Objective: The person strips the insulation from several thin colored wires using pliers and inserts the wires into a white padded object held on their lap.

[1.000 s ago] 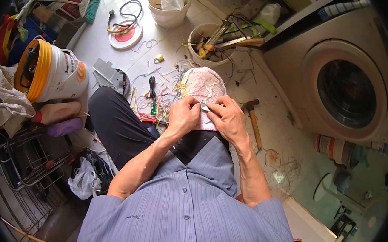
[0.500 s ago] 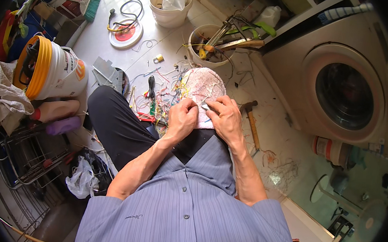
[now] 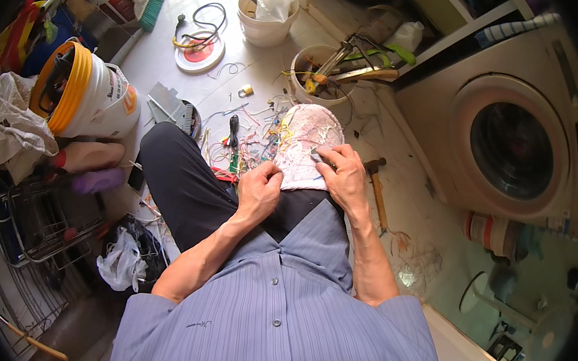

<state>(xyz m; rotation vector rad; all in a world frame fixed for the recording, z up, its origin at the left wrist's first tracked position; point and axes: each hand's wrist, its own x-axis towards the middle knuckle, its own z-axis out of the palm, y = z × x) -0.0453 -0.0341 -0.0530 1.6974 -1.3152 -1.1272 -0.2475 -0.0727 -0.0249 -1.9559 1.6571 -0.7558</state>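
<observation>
A pink fluffy cloth pad (image 3: 297,169) lies over my right thigh, scattered with wire scraps and bits of insulation. Above its right part, my right hand (image 3: 346,182) is closed on a small dark blade-like tool (image 3: 316,156), mostly hidden by the fingers. At the pad's lower left edge my left hand (image 3: 258,191) is pinched shut; what its fingers hold, if anything, is too small to make out. A heap of coloured wires (image 3: 255,136) spreads on the floor left of the pad, with a black cable (image 3: 233,131) and red-handled tool (image 3: 223,174) beside it.
A hammer (image 3: 377,195) lies right of my right hand. Beyond the pad stand a tool bucket (image 3: 300,64) and a white bucket (image 3: 268,31). A yellow-rimmed bucket (image 3: 102,112) is at left, a washing machine (image 3: 443,146) at right. A padlock (image 3: 245,91) lies on the floor.
My hands have drawn apart: the left has moved back toward the pad's lower left edge, while the right stays over the pad with the tool. The whole view has shifted slightly.
</observation>
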